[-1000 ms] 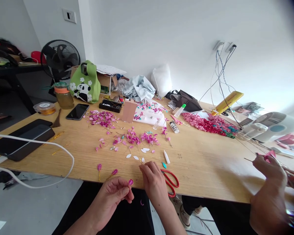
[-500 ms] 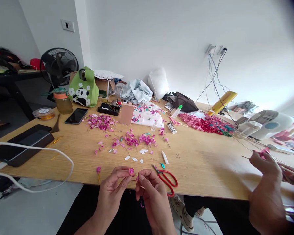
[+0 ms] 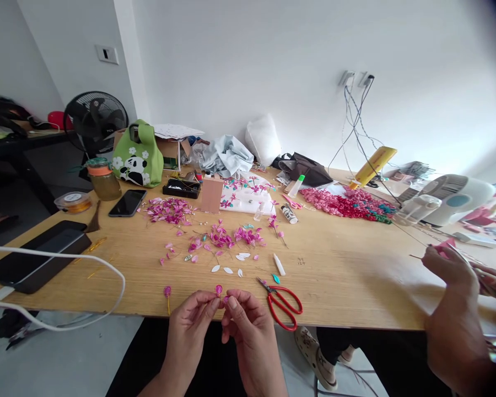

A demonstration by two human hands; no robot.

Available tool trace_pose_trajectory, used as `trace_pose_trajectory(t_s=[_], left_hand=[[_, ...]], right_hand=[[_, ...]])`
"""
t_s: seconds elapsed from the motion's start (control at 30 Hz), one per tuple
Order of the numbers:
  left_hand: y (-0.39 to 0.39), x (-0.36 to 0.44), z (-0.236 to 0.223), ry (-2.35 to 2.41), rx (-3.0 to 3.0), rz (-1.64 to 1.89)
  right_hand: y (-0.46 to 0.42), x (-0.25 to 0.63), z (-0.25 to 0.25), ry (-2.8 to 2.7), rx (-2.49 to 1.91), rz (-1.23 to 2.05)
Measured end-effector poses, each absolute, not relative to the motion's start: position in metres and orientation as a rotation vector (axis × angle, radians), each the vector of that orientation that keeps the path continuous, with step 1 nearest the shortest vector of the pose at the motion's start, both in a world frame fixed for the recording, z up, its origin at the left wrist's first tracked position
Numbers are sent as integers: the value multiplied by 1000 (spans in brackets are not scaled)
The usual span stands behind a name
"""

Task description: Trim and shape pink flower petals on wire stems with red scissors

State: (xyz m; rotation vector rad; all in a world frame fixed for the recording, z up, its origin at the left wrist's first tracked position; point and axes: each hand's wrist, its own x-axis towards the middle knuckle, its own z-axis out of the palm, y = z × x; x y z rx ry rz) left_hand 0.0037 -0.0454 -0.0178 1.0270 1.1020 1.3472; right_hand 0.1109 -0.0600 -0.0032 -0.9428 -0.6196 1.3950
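Observation:
At the table's front edge, my left hand (image 3: 193, 320) pinches a small round magenta flower piece (image 3: 219, 289) between thumb and fingertips. Close against it, my right hand (image 3: 250, 325) pinches a small magenta petal (image 3: 226, 300); the two pieces nearly meet. Part of each is hidden by my fingers. Left of my hands lies a magenta bud on a yellow stem (image 3: 167, 292). On the right are red-handled scissors (image 3: 281, 302), blades slightly apart, and a teal leaf (image 3: 276, 279). White leaf shapes (image 3: 228, 271) lie beyond my fingers, with a white tube (image 3: 279, 264).
Magenta petal piles (image 3: 169, 210) and loose flowers (image 3: 221, 237) spread over the table middle. A co-worker's hand (image 3: 450, 270) works at the right with something pink. A white cable (image 3: 116, 270) loops over the left edge near a phone (image 3: 128, 203) and a black device (image 3: 58, 259).
My hands have come closer together, bringing the petal in the right up to the flower piece in the left. The whole view has shifted slightly.

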Motion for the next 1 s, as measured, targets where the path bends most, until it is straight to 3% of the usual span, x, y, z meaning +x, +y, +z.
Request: trace_pose_trajectory(t_s=[0.17,0.57,0.87,1.0], left_hand=[[-43,2,-21,1023,880,1347],[-53,9,-11,891,757,1262],[-51,9,-5,890,643,1241],[-50,7,-7,903,723,1197]], right_hand=[[-63,114,-4,-729,-980,1361],[-69,116,-18,-1222,-1161,865],[-68,121,-17,-1132,-1125,1094],[-71,124,-17,-1222,-1172,916]])
